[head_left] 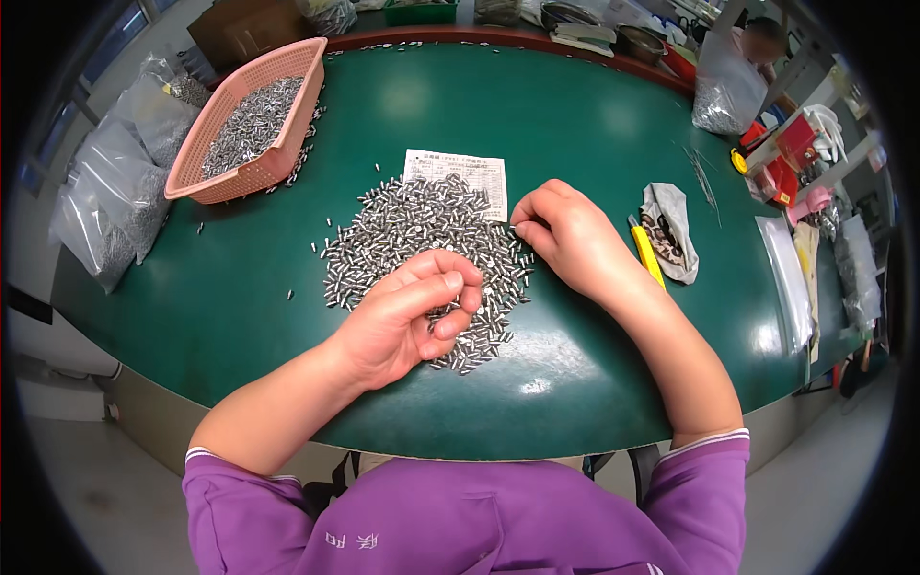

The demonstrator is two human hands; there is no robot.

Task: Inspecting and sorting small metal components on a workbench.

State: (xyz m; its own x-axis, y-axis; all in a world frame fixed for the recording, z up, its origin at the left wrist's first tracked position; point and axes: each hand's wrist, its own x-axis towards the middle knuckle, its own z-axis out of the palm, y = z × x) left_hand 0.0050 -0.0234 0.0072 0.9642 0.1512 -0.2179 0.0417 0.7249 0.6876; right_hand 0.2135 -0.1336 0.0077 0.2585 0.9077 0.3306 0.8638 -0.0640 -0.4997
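A heap of small silvery metal parts [412,216], short and bullet-shaped, is spread over the middle of the green table. Over the heap's near side is my left hand [407,311], palm turned inward, its fingers curled in and the thumb against the forefinger. Whatever it may hold is hidden. At the heap's right edge, my right hand [570,235] has thumb and fingers pinched together low by the tabletop. Anything between those fingertips is too small to make out. A printed paper slip [491,182] lies partly under the far side of the heap.
A pink plastic basket [192,184] of similar parts stands far left, beside filled clear bags [115,206]. Right of my right hand lie a yellow-handled cutter [647,251] and a grey cloth pouch [676,225]. A person [752,62] is at the far right.
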